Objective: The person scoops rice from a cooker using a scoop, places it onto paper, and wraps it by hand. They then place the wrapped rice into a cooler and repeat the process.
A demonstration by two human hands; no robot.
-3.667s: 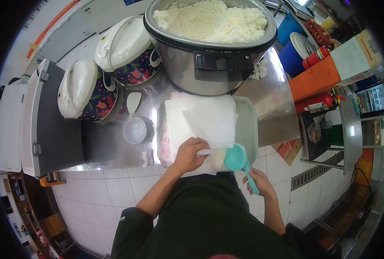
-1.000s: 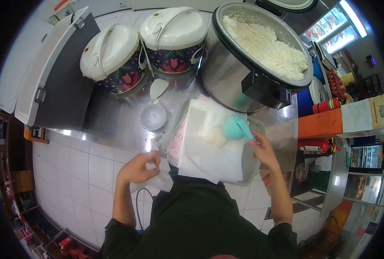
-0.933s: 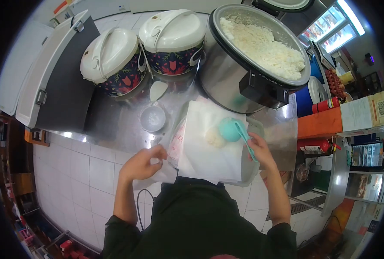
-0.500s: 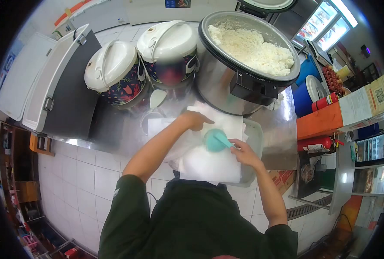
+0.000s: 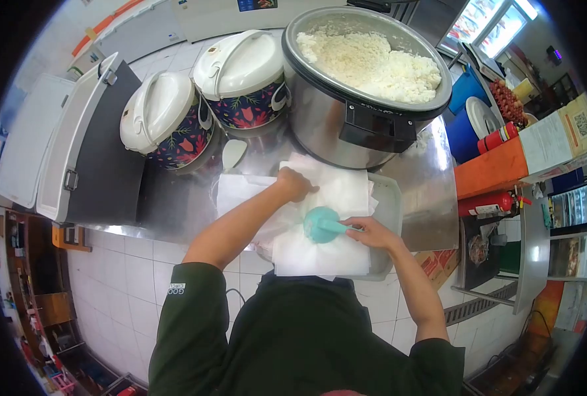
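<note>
My right hand (image 5: 371,232) is closed around the handle of a teal scoop (image 5: 322,224). The scoop's round bowl is turned down on white paper sheets (image 5: 320,254), with a little rice showing at its left edge. Up and to the left, my left hand (image 5: 296,185) is on the upper part of the paper, fingers curled against it; its fingertips are partly hidden. Under the sheets lies a pale tray (image 5: 387,198), its right side exposed. A white rice paddle (image 5: 234,154) rests on the steel table beyond my left forearm.
A large rice cooker (image 5: 333,125), lid raised and full of cooked rice (image 5: 379,66), stands behind the paper. Two flower-patterned rice containers (image 5: 247,99) and a grey cooler box (image 5: 102,145) occupy the left. The steel table (image 5: 429,211) ends at the right near a fire extinguisher (image 5: 485,203).
The scoop has shifted slightly left, and its handle has swung to point more directly right. My left index finger is drawn in more. The whole view has shifted a little.
</note>
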